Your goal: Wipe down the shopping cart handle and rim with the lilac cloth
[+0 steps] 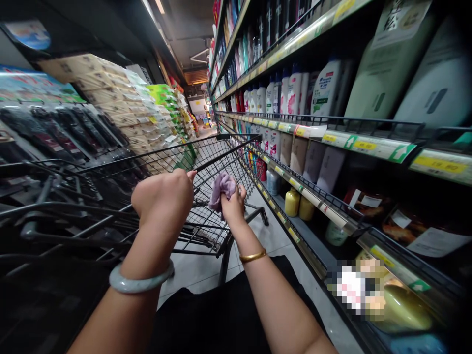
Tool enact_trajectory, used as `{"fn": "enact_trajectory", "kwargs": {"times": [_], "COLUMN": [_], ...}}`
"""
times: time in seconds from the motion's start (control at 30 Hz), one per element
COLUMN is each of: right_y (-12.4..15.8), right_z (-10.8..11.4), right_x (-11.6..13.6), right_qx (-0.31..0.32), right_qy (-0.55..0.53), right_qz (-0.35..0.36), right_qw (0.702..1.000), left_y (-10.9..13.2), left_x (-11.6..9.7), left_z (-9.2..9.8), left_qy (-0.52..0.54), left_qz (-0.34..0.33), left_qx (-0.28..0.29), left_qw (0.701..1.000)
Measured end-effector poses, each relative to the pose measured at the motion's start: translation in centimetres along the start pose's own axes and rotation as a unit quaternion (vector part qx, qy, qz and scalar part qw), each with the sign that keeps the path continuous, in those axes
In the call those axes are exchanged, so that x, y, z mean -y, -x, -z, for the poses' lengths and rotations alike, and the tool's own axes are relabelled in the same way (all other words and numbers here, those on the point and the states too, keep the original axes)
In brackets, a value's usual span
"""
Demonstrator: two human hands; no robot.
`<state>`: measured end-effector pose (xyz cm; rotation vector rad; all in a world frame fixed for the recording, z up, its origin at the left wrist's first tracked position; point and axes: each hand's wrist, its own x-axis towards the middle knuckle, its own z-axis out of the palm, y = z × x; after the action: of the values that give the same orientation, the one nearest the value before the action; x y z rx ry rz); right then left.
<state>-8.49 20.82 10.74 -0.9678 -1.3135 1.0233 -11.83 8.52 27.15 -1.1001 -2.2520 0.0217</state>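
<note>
R hand (233,204): fingers grasp a cloth (222,187), purple, soft and crumpled, w/ rounded folds; it swells out over the thumb side. L hand (164,196): bent at the wrist, only a small fingertip shows at its right side; if the other fingers are clenched or hold sth., I cannot tell. R wrist has a thin gold-coloured bracelet (252,256), L wrist a thick, smooth, pale grey bangle (140,282).

Behind the hands is a shopping cart (236,138) of dark metal mesh; in this view the cloth appears below its far top edge, closer to the right corner. Along the cart's R side runs a shelf (372,139), w/ yellow price labels on its front edge. Behind this edge stand white plastic bottles (326,88) w/ rounded shoulders and, nearer, big pale green ones, approx. flat-sided. On the L: beige packs (110,93), piled in layers.
</note>
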Motion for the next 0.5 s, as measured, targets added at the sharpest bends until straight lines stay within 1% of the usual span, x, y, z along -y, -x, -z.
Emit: {"fn": "enact_trajectory", "kwargs": {"times": [0.13,0.2,0.23,0.3,0.4,0.47,0.5], "right_y": [1.8,2.6,2.7,2.4,0.7,-0.7,-1.3], "right_z": [-0.9,-1.4,-1.5,-1.4,-0.6,0.2,0.5], "right_x": [1.2,1.6,1.5,1.0,-0.4,-1.4,-1.9], "right_qx": [-0.019,-0.011,-0.003,0.019,0.064,0.079,0.073], "right_qy": [0.016,0.02,0.022,0.018,-0.015,-0.052,-0.07], "right_qz": [0.122,0.171,0.185,0.196,0.194,0.166,0.141], "right_qw": [0.992,0.985,0.982,0.98,0.979,0.981,0.985], "left_y": [0.1,0.1,0.1,0.0,-0.2,-0.3,-0.3], "left_x": [-0.1,-0.1,-0.1,0.0,0.1,0.1,0.1], "left_z": [0.1,0.2,0.2,0.2,0.1,0.0,0.0], "left_qy": [-0.005,-0.008,-0.009,-0.012,-0.014,-0.018,-0.02], "left_qz": [0.0,0.006,0.008,0.008,0.002,0.004,0.007], "left_qx": [-0.002,0.001,0.002,0.002,0.0,0.001,0.003], "left_qw": [1.0,1.0,1.0,1.0,1.0,1.0,1.0]}}
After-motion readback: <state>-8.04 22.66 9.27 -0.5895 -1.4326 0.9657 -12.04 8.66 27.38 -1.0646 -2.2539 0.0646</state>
